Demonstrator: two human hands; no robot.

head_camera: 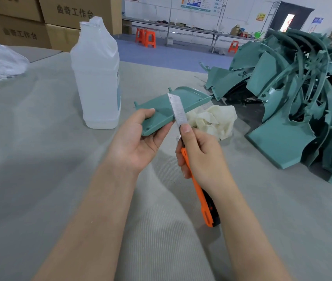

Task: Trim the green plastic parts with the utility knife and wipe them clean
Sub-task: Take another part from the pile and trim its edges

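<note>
Green plastic part [189, 98] is held above the middle of the desk [39, 159]. The left hand [138, 140] pinches its near end, thumb on top and fingers beneath. The right hand [201, 157] is curled round the utility knife [198, 192], and the blade lies across the part's edge. I judge that trimming of this piece is under way. Wiping is not yet done: the cloth [211, 120] lies just behind. A pile of green parts [282, 142] sits at the right edge; which of them are finished, I cannot tell.
</note>
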